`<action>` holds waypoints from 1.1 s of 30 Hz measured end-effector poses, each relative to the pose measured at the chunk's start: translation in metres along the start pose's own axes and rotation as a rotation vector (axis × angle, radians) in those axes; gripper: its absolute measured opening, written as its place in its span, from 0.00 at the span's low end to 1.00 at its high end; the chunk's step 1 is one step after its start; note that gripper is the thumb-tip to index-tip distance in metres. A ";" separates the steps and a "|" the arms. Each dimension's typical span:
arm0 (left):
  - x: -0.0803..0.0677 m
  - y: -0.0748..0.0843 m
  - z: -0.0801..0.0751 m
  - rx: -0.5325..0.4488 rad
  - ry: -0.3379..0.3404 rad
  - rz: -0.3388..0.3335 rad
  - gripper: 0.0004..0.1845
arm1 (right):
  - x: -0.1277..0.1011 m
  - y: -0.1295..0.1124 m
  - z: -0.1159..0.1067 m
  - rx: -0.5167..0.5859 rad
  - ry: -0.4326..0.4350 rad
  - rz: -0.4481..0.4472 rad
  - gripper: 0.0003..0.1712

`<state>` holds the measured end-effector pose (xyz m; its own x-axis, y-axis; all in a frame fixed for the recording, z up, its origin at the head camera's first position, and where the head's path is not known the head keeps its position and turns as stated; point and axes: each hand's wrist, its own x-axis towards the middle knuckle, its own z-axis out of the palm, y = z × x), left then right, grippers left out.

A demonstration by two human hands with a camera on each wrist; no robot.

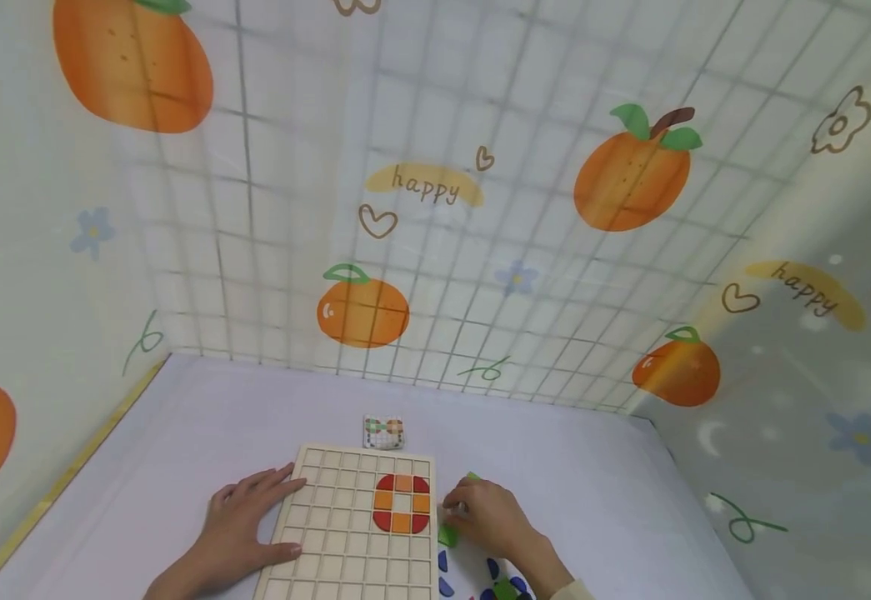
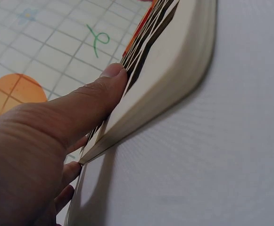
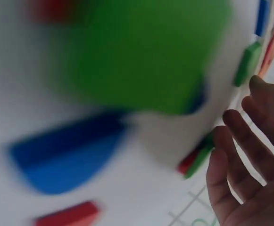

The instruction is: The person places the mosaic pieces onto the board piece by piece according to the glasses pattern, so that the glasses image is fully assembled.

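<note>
head, left hand: the left hand (image 1: 243, 525) is lying flat and spread on the left side of the board (image 1: 337, 533), fingers on the grid, thumb along the edge, holding it down on the tabletop (image 1: 142, 450).
head, right hand: the right hand (image 1: 489, 518) is sitting just off the board's right edge, fingers curling over the loose pieces there; looks like it's touching a green piece (image 1: 448, 535), but I can't tell if it's actually pinching it.
head, board: an orange-and-red ring (image 1: 401, 502) is already sitting in the cells, with a small card (image 1: 383, 432) lying just past the top edge.
left wrist: the thumb (image 2: 87, 101) is pressing on the board's (image 2: 174, 56) top near the edge; the other fingers are hiding underneath the frame, so can't say much more.
right wrist: the fingers (image 3: 243, 162) are loosely spread and holding nothing I can see here, next to a green piece (image 3: 247, 63); the closest pieces are too blurry.
risk, board: if the left hand is easing off, the board's probably sliding and shaking the ring loose.
risk, pieces: they're crowding together, so the right hand could be knocking neighbours away or fumbling a thin one.
</note>
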<state>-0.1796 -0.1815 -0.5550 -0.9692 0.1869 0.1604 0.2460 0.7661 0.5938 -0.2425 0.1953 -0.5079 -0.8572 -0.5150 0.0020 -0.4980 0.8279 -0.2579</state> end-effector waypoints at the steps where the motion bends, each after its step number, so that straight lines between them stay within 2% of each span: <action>1: 0.000 0.000 -0.001 -0.001 -0.001 -0.002 0.49 | -0.003 0.002 0.001 0.008 -0.013 0.023 0.08; 9: -0.001 -0.001 0.001 -0.005 -0.001 0.005 0.49 | -0.026 0.007 0.002 0.055 -0.070 0.136 0.08; 15: -0.002 0.003 0.001 -0.027 0.003 0.032 0.49 | -0.050 0.006 -0.002 0.016 -0.077 0.282 0.21; 17: -0.002 0.003 0.002 -0.020 0.005 0.036 0.49 | -0.059 0.009 -0.005 0.042 -0.087 0.327 0.21; 23: -0.002 0.003 0.002 -0.010 0.004 0.025 0.49 | -0.078 0.014 -0.013 0.218 -0.156 0.401 0.08; 30: -0.002 0.001 -0.002 -0.006 0.010 0.025 0.49 | -0.076 0.015 -0.009 0.330 -0.148 0.443 0.07; 33: -0.002 0.001 -0.002 0.003 0.004 0.014 0.49 | -0.073 0.018 -0.005 0.369 -0.161 0.428 0.07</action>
<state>-0.1774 -0.1827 -0.5529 -0.9656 0.1947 0.1721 0.2593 0.7652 0.5892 -0.1894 0.2489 -0.5076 -0.9270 -0.2030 -0.3154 -0.0088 0.8524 -0.5229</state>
